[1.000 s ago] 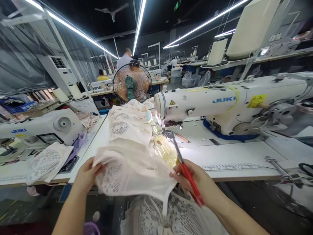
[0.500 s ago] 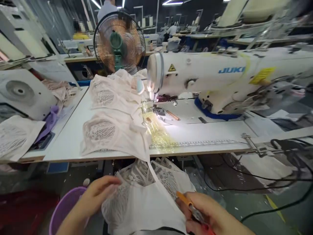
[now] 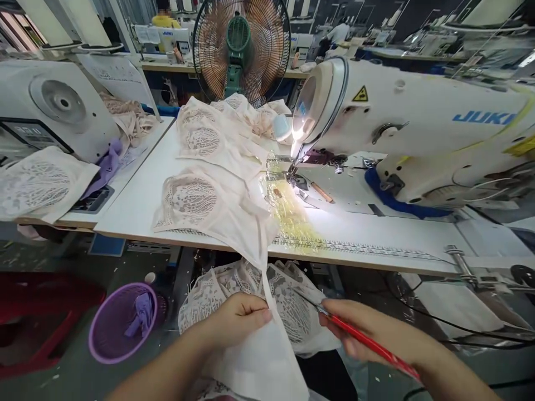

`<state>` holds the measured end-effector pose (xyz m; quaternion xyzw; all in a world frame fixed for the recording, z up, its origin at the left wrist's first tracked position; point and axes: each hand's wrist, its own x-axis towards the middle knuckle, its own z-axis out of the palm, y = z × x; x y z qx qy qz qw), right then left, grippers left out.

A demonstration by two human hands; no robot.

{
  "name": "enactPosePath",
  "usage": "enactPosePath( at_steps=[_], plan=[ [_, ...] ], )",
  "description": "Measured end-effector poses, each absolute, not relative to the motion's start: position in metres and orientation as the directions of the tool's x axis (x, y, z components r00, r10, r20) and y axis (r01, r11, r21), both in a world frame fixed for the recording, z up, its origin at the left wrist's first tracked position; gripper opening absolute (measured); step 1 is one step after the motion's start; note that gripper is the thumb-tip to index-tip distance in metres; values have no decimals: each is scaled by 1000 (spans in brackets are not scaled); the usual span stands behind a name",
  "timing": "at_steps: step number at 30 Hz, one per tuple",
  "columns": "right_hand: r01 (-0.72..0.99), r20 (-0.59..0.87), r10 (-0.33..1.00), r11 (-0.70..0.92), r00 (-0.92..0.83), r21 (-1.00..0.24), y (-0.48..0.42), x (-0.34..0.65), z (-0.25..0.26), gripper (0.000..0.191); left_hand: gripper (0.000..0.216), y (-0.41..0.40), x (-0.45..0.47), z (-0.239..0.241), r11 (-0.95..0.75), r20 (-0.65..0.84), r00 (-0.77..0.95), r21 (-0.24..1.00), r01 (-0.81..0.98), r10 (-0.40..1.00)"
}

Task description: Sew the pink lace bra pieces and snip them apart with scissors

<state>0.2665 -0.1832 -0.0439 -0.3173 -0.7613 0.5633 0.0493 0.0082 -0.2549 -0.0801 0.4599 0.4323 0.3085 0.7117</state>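
My left hand (image 3: 241,318) is closed, thumb and fingers pinching the narrow pale strap edge of a lace bra (image 3: 246,365) over my lap. The strap runs up to the table edge, where more joined lace bras (image 3: 194,200) lie cups up. In my right hand (image 3: 355,328) is a long red tool (image 3: 368,341) with a thin pointed metal tip. Its exact kind is unclear. The tip points up and left over a lace cup (image 3: 292,312), close to the strap; whether it touches the fabric I cannot tell.
A white sewing machine (image 3: 401,106) with its lamp lit stands on the table. Yellowish clear film (image 3: 292,217) lies by its needle. Behind is a fan (image 3: 238,47). A purple basket (image 3: 100,334) holds purple cloth, near a red stool (image 3: 42,312). Another machine (image 3: 62,106) stands left.
My left hand has moved right and closed on the strap. My right hand has turned the tool so its metal tip points up-left; an orange part seen earlier no longer shows. The view has shifted.
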Motion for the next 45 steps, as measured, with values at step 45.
enactPosePath(
  at_steps=[45],
  plan=[
    [31,-351,746,-406,-566,-913,-223,246,-80,42,22,-245,28,-48,-364,107,418,709,604,902]
  ],
)
